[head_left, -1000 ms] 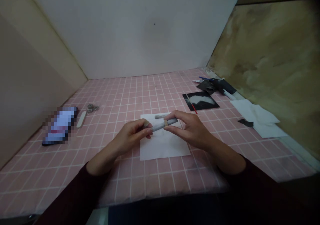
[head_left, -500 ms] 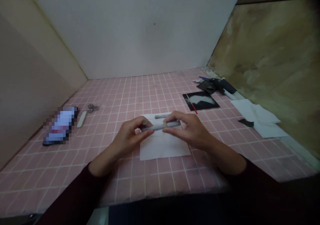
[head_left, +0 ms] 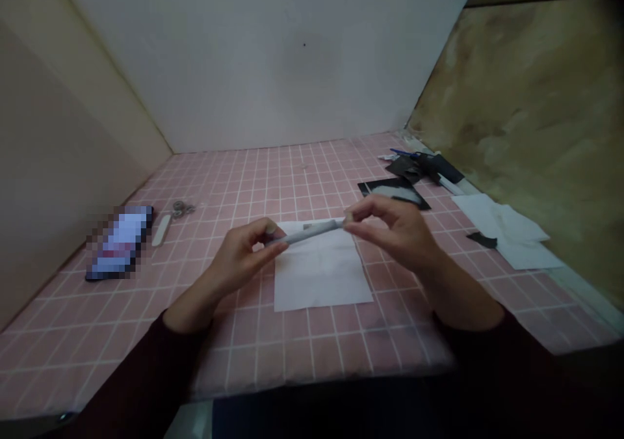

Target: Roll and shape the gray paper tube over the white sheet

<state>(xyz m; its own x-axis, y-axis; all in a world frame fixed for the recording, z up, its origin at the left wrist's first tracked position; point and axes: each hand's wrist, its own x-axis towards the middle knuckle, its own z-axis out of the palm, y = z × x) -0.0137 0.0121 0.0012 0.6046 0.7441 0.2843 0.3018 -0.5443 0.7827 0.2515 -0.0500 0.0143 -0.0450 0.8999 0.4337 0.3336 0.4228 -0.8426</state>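
While the left hand (head_left: 238,257) pinches one end of the slim grey rod (head_left: 312,232) between thumb and fingers, the right hand (head_left: 402,234) has its thumb and fingertips closed at the opposite end (whether they clamp the rod or only its tip cannot be told). The rod spans the two grips, slightly tilted, with its right end higher in view. The step in hand is judged to be two-handed handling of the rod above the white sheet (head_left: 322,279), which lies beneath the grips. Any further adjustment would call for a steady left pinch and light, aligned pressure from the right fingertips. A small grey piece (head_left: 308,226) shows just beyond the rod. Farther beyond the right grip lies a dark sheet (head_left: 422,199); well left of the left grip lies a phone (head_left: 121,240).
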